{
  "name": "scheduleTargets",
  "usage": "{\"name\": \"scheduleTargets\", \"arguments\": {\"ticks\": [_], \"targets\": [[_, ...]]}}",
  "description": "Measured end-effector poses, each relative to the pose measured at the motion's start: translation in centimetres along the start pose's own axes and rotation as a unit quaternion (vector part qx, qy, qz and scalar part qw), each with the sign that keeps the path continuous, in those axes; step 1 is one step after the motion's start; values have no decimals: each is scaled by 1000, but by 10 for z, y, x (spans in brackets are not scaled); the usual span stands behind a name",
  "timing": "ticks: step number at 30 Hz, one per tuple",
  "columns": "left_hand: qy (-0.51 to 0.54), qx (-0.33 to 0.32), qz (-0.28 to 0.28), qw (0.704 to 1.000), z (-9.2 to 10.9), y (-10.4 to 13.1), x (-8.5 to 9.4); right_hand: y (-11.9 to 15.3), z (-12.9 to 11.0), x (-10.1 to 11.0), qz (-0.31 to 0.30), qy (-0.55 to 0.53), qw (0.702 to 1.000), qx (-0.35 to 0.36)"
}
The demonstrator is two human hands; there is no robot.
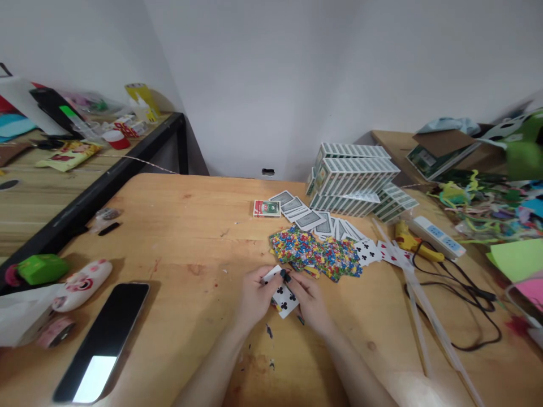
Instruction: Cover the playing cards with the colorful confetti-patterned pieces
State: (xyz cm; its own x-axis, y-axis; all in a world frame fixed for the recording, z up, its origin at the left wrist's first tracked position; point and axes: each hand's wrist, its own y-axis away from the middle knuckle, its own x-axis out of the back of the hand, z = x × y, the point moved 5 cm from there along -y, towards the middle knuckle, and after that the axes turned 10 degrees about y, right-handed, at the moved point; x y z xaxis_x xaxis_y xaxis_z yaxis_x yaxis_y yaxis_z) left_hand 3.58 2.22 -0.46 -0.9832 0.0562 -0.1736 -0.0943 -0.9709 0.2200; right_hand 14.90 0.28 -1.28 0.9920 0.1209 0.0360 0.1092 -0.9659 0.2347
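Note:
In front of me a white playing card (284, 304) with black clubs is tilted between both hands, its lower end hanging free. My left hand (253, 297) is closed on the card's left side, thumb on its face. My right hand (311, 299) is closed at the upper right, fingertips pinching a small dark piece (285, 275) against the card; its kind is too small to make out. Beneath the card a bit of colourful pattern shows. Just beyond my hands lies a spread of cards with multicoloured patterned backs (316, 252).
Grey-backed cards (297, 209) fan out behind, beside a card box (267, 208). Stacked green-and-white striped boxes (356, 176) stand at the back. A yellow glue gun (418, 242), power strip (438, 236) and clear plastic strips (428, 305) lie right; a phone (106, 339) lies left.

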Motion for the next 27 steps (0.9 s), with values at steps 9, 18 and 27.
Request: {"name": "scheduleTargets", "arguments": {"ticks": [9, 18, 27], "targets": [[-44, -29, 28, 998, -1, 2, -2, -1, 18, 5, 38, 26, 999, 2], [26, 21, 76, 997, 0, 0, 1, 7, 21, 1, 75, 90, 992, 44], [79, 46, 80, 993, -2, 0, 3, 13, 9, -4, 94, 87, 989, 77]]}}
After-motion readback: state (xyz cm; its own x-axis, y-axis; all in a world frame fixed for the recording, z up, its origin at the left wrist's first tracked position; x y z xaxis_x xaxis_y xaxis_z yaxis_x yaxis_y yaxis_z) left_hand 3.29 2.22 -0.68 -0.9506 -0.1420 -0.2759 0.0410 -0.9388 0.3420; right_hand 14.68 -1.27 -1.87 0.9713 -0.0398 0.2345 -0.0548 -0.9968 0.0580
